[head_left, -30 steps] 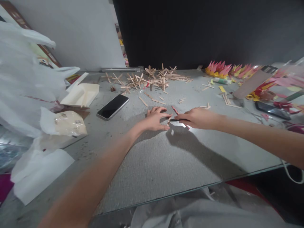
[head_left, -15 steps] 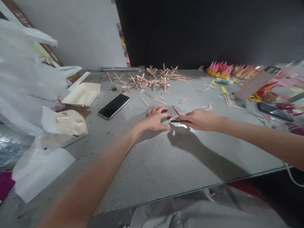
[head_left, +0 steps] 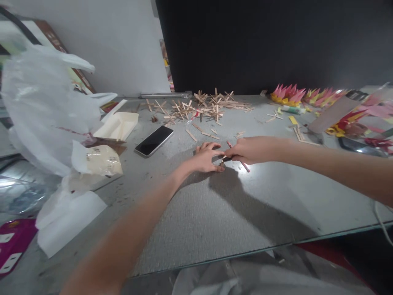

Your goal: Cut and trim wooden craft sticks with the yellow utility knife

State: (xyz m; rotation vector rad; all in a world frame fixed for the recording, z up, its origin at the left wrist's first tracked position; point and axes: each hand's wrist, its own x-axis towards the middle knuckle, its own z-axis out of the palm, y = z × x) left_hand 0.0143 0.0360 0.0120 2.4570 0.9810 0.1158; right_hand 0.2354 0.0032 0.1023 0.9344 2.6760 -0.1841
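My left hand (head_left: pixel 208 157) rests on the grey tabletop, thumb and index finger pinching a short, thin wooden stick (head_left: pixel 223 160). Against that stick is a dark, narrow tool (head_left: pixel 227 159), gripped in my right hand (head_left: pixel 241 150); its kind is too small and covered to make out. Both hands nearly touch at the fingertips. Beneath my right hand a red patterned stick (head_left: pixel 245 167) lies slantwise, its middle hidden by the fingers. Behind the hands, a few loose flat wooden sticks (head_left: pixel 210 135) lie on the table.
A pile of crossed wooden sticks (head_left: pixel 215 104) is at the back. Left are a phone (head_left: pixel 154 141), a cream tray (head_left: pixel 130 123) and a white plastic bag (head_left: pixel 49 106). Pink and yellow paper flowers (head_left: pixel 288 96), a glue stick (head_left: pixel 293 110) and a dark device (head_left: pixel 362 146) lie right.
My right hand has moved slightly left, closer to my left fingertips, bringing the dark tool onto the wooden stick. The whole view has shifted a little, showing more of the left side.
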